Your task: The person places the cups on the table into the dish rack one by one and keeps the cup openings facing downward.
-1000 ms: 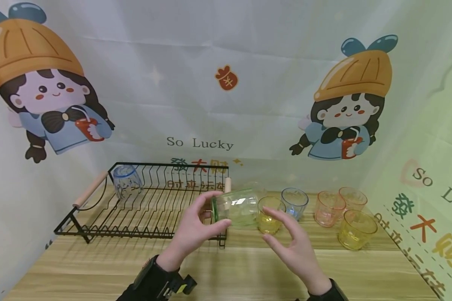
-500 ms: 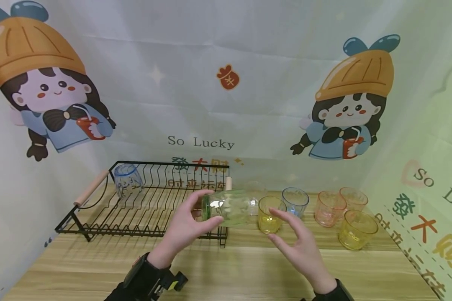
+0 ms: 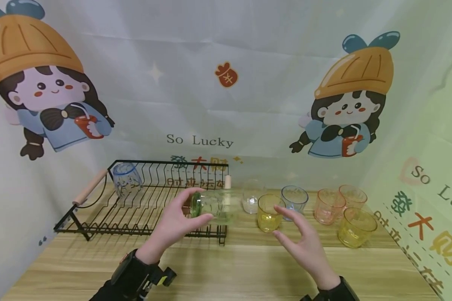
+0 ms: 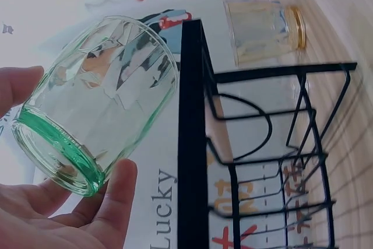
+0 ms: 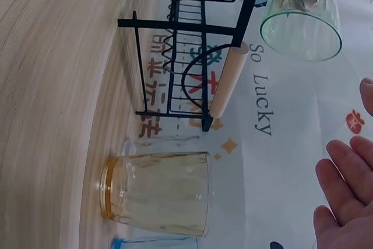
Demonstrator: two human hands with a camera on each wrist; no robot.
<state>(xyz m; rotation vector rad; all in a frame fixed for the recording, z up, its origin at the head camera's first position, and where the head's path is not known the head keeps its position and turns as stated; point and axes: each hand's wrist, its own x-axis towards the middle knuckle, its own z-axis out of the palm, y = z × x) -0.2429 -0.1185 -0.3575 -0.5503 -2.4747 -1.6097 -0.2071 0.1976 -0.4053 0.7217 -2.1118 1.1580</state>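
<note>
Cartoon-printed cloth backs the wooden tabletop (image 3: 226, 267). Left hand (image 3: 175, 225) pinches a green glass (image 3: 211, 205) (lying sideways) over the dish rack's (image 3: 143, 200) right end. Right hand (image 3: 305, 244), fingers spread and holding nothing, hovers right of the rack.

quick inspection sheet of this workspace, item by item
surface: wooden table, light grain.
job's things: green glass held on its side over the right end of the black dish rack; blue glass upside down in the rack's far left corner.
clutter: clear glass, two yellow glasses, blue glass and two pink glasses upright right of the rack.
grippers: left hand grips the green glass by its base; right hand open, holding nothing.
cables: nothing seen.
surroundings: cartoon-print curtain behind and beside.
</note>
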